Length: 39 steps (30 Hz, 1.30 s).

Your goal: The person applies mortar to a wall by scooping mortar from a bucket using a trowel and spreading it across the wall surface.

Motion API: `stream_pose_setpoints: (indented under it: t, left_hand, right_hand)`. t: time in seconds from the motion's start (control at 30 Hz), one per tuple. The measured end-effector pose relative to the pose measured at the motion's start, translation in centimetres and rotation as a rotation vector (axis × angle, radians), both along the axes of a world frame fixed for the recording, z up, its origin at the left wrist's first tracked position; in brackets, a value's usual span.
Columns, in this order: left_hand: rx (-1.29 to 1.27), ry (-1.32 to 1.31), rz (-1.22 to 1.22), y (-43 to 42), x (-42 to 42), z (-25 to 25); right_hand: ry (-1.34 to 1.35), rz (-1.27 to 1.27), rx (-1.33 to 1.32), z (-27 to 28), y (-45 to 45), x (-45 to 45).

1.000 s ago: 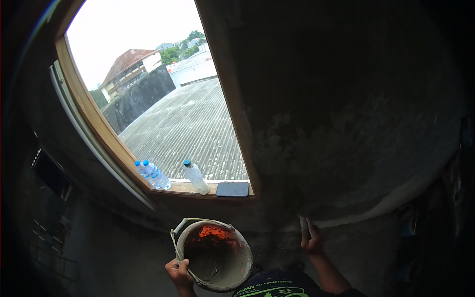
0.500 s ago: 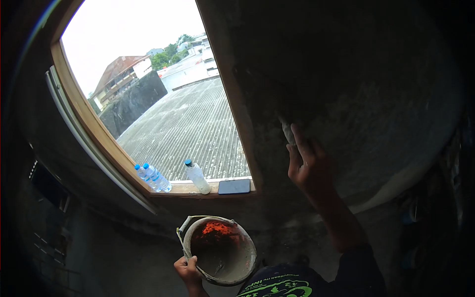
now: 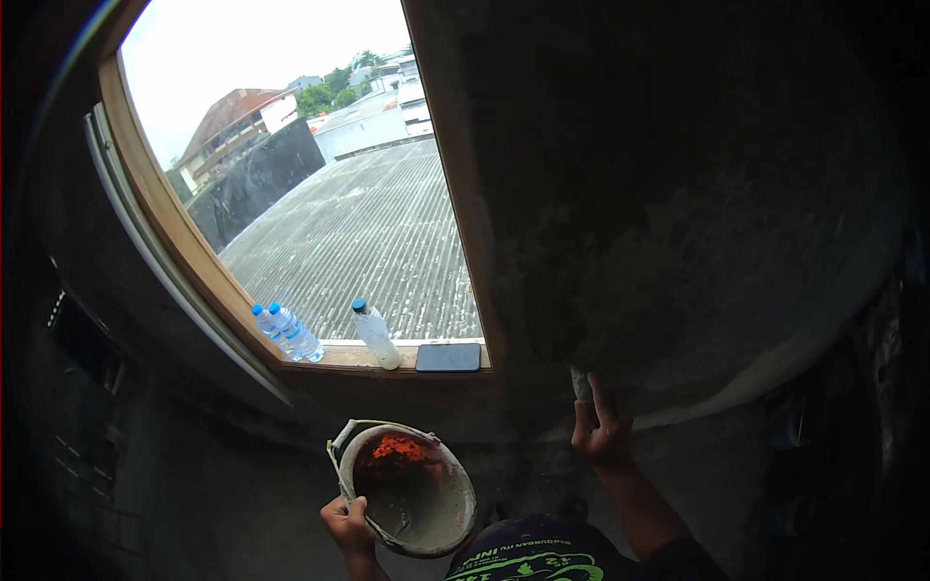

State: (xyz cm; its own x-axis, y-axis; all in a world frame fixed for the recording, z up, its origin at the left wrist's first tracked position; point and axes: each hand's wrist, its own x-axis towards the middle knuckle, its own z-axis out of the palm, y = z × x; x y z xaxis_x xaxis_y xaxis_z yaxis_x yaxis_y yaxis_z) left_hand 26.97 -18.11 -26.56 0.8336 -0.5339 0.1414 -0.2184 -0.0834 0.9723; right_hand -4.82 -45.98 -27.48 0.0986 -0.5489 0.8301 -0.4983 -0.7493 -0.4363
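My left hand (image 3: 349,526) grips the rim of a round bucket (image 3: 457,523) at its lower left, thumb over the edge. The bucket tilts toward the camera and shows grey residue and a bright orange patch inside; its wire handle rests up at the left. My right hand (image 3: 603,431), to the right of the bucket, is closed round a pale, narrow tool handle (image 3: 581,385). Beyond the handle, the tool's far part is lost in the dark. Behind it stands the dark, patchy grey wall (image 3: 668,242).
On the wooden window sill (image 3: 339,359) stand two water bottles (image 3: 291,334), another bottle (image 3: 376,335) with cloudy contents, and a dark phone (image 3: 449,357). The window frame (image 3: 450,194) borders the wall. A corrugated roof (image 3: 358,242) lies outside.
My right hand rose up the wall with the tool, then came back down to near the wall's lower part. My left hand still holds the bucket, which has shifted slightly.
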Motion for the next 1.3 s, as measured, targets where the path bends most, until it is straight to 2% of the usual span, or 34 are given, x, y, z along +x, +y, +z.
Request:
stream_pose_setpoints:
  t: [0.1,0.2,0.3,0.37,0.5,0.57,0.63,0.73,0.83,0.9,1.17,1.3]
  left_hand:
    - [0.019,-0.005,-0.016,-0.3,0.1,0.2]
    - [-0.028,0.025,-0.038,-0.9,-0.3,0.5]
    - [-0.041,0.045,-0.07,-1.4,-0.1,0.6]
    - [-0.063,0.052,-0.13,-1.0,0.4,0.1]
    - [-0.16,0.082,-0.112,-1.0,0.9,-0.3]
    - [-0.123,0.041,-0.149,-0.1,2.2,-0.7]
    - [-0.132,0.032,-0.157,0.1,2.0,0.1]
    - [-0.106,0.023,-0.177,0.5,2.8,0.3]
    - [-0.086,0.026,-0.192,0.2,3.5,-0.2]
    - [-0.058,0.009,-0.232,0.2,4.6,-0.4]
    - [-0.033,0.021,-0.299,-0.6,5.9,-0.4]
    - [-0.059,0.028,-0.292,-1.3,4.3,0.7]
  right_hand:
    - [-0.027,-0.019,-0.04,3.6,-1.7,1.9]
    - [-0.008,-0.06,-0.013,3.1,-4.0,3.9]
    - [0.031,-0.092,-0.019,-6.2,-6.4,3.9]
    - [0.068,-0.104,0.066,-12.3,-5.3,2.5]
    - [0.139,-0.165,0.498,-21.9,0.3,-1.3]
    - [0.134,-0.193,0.487,-25.2,3.7,-3.5]
    - [0.122,-0.224,0.492,-25.6,5.2,-4.3]
    - [0.062,-0.258,0.673,-23.0,8.5,-5.8]
    - [-0.016,-0.27,0.678,-19.4,8.3,-5.1]
    - [-0.064,-0.232,0.513,-17.5,7.9,-4.1]
    - [-0.125,-0.117,0.448,-10.2,9.3,-1.1]
    - [-0.061,-0.003,0.649,-6.8,10.5,-1.6]
